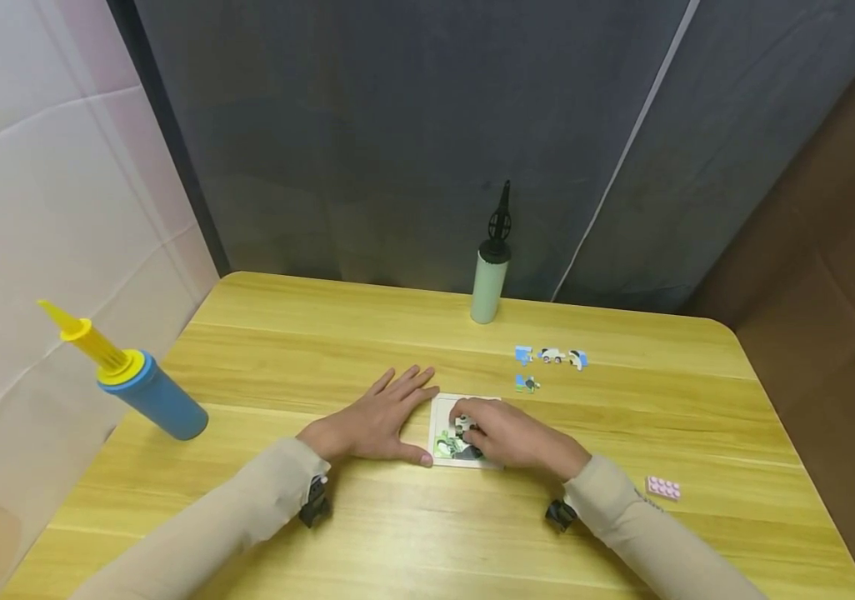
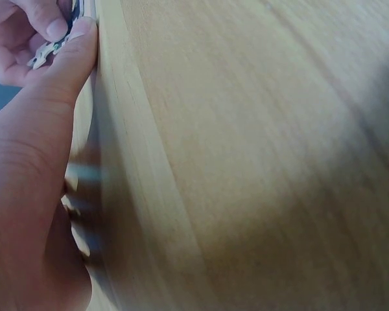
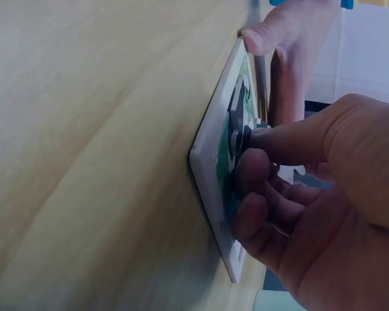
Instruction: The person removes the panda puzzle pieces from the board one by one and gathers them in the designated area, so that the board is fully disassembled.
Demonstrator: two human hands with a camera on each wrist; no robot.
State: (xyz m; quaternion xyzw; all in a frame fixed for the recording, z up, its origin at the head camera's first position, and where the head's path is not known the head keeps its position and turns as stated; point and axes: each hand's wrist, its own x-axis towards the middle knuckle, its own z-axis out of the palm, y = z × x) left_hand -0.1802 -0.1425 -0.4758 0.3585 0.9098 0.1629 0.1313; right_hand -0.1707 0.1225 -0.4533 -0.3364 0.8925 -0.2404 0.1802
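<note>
A small white-framed jigsaw tray (image 1: 438, 407) lies on the table between the two hands. Fitted pieces with green, black and white print (image 1: 452, 447) fill its near part. My left hand (image 1: 385, 422) lies spread on the table left of the tray, its thumb tip at the tray's near left corner. Over the tray, my right hand (image 1: 515, 435) pinches a black-and-white puzzle piece (image 2: 44, 53) between thumb and curled fingers. In the right wrist view those fingers (image 3: 251, 170) hang close over the tray's surface and hide part of the picture.
Several loose puzzle pieces (image 1: 551, 356) lie beyond the tray to the right. A pink toy brick (image 1: 663, 487) sits by the right forearm. A green hand pump (image 1: 489, 287) stands at the back edge, and a blue-and-yellow one (image 1: 165, 400) at the left.
</note>
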